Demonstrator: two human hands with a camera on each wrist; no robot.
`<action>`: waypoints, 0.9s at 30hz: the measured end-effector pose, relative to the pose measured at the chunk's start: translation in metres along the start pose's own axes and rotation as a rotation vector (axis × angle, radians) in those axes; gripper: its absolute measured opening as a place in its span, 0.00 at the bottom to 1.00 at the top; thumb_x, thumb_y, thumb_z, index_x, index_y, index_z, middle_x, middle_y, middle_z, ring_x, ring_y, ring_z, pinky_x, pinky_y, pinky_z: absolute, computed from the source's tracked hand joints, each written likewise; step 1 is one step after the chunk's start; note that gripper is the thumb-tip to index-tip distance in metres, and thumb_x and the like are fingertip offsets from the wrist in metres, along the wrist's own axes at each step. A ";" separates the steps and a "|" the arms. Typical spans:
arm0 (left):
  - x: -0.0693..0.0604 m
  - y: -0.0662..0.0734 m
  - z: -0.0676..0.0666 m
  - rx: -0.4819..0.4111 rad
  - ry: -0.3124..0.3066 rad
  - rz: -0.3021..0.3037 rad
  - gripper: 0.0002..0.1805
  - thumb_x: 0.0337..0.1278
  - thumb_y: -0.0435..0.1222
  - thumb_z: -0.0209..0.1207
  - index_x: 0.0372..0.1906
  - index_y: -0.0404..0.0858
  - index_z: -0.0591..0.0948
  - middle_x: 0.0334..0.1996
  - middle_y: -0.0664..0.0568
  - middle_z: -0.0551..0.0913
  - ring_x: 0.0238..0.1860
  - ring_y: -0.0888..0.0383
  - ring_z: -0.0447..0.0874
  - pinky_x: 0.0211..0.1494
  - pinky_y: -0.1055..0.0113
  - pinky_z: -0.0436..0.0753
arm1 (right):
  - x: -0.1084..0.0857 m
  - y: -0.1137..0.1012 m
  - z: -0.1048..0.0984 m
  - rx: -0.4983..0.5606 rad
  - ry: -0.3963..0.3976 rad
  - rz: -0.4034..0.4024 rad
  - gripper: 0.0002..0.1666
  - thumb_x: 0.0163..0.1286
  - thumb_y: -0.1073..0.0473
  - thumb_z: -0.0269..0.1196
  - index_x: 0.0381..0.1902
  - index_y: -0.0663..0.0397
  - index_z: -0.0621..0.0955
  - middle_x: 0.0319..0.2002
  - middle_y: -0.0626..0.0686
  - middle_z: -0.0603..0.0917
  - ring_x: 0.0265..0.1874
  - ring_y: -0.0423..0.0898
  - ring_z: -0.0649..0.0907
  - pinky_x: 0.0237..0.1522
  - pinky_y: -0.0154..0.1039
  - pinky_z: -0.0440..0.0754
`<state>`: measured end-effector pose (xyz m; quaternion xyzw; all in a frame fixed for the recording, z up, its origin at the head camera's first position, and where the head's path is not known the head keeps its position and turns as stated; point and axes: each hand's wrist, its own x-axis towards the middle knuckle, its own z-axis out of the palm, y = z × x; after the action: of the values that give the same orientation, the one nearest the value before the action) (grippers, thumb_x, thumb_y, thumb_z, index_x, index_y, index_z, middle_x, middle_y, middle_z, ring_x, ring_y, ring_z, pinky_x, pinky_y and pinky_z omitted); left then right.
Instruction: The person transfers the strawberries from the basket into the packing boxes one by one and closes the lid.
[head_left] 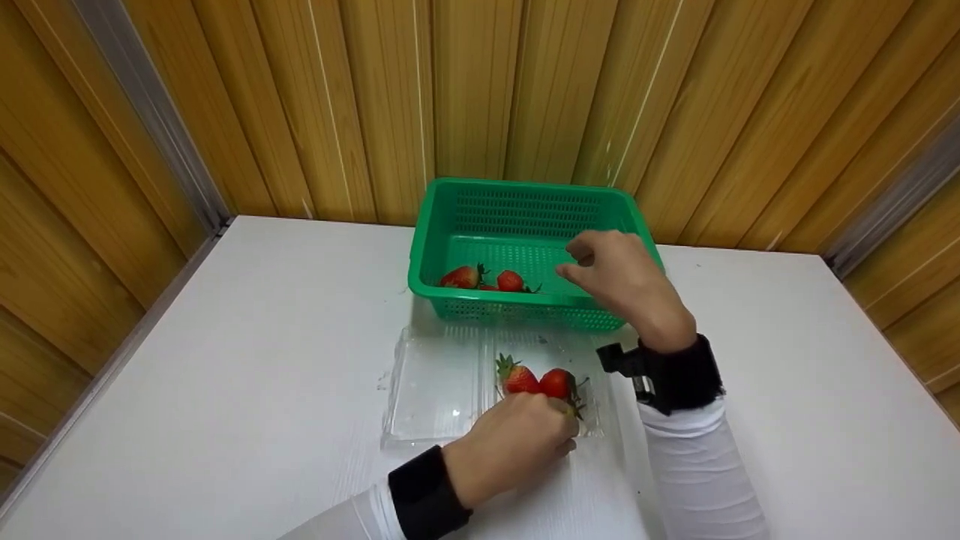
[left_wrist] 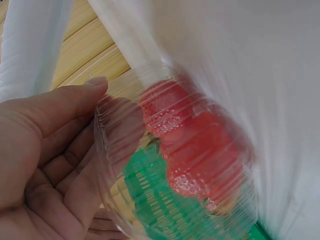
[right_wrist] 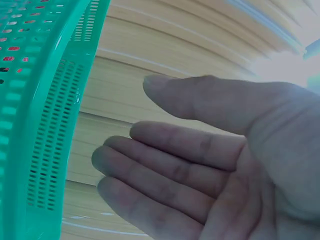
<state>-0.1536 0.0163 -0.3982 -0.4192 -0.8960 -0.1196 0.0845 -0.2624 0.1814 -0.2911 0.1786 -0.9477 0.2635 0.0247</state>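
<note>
My left hand [head_left: 517, 435] grips the near edge of a clear plastic clamshell box [head_left: 439, 390] lying opened out on the table. In the left wrist view, the thumb lies at the rim and the other fingers sit behind the clear wall [left_wrist: 107, 165]. Red strawberries [head_left: 519, 379] with green leaves rest in the box's right half, partly hidden by that hand. Over the right side of a green plastic basket [head_left: 525, 298] hovers my right hand [head_left: 630, 281]. Its fingers [right_wrist: 165, 187] are loosely bent, thumb apart, holding nothing. Several strawberries [head_left: 463, 277] lie at the basket's near left.
The white table [head_left: 262, 337] carries the box, with the basket just behind it. Wood-patterned panels [head_left: 480, 97] rise behind the table and at both sides. Each wrist wears a black strap [head_left: 682, 375] over a white sleeve.
</note>
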 end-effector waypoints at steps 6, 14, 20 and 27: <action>0.000 0.000 -0.001 0.030 -0.001 0.000 0.02 0.66 0.38 0.72 0.37 0.46 0.93 0.31 0.60 0.88 0.31 0.66 0.86 0.41 0.76 0.83 | 0.010 0.005 0.001 0.028 0.001 0.036 0.24 0.77 0.60 0.67 0.64 0.72 0.81 0.60 0.69 0.84 0.60 0.64 0.83 0.61 0.59 0.80; -0.001 -0.002 0.001 0.044 0.026 0.013 0.02 0.65 0.38 0.73 0.36 0.45 0.92 0.29 0.60 0.87 0.31 0.65 0.86 0.40 0.75 0.83 | 0.020 0.009 0.008 0.016 -0.008 0.045 0.26 0.76 0.59 0.68 0.64 0.72 0.81 0.60 0.70 0.83 0.61 0.65 0.82 0.62 0.60 0.79; -0.002 -0.002 0.001 0.034 0.032 0.016 0.02 0.65 0.38 0.73 0.35 0.45 0.92 0.29 0.60 0.87 0.30 0.66 0.85 0.39 0.76 0.83 | 0.030 0.014 0.017 0.004 -0.002 0.033 0.25 0.75 0.60 0.68 0.62 0.74 0.81 0.60 0.70 0.83 0.60 0.65 0.82 0.61 0.61 0.79; -0.001 -0.001 0.001 0.040 0.034 0.022 0.02 0.65 0.38 0.73 0.35 0.46 0.92 0.30 0.61 0.87 0.31 0.66 0.86 0.38 0.76 0.83 | 0.041 0.017 0.028 0.006 -0.019 0.062 0.26 0.74 0.58 0.69 0.62 0.74 0.81 0.61 0.70 0.82 0.57 0.62 0.82 0.59 0.60 0.80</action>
<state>-0.1537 0.0159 -0.3997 -0.4254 -0.8919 -0.1081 0.1094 -0.3056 0.1671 -0.3178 0.1518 -0.9522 0.2651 0.0070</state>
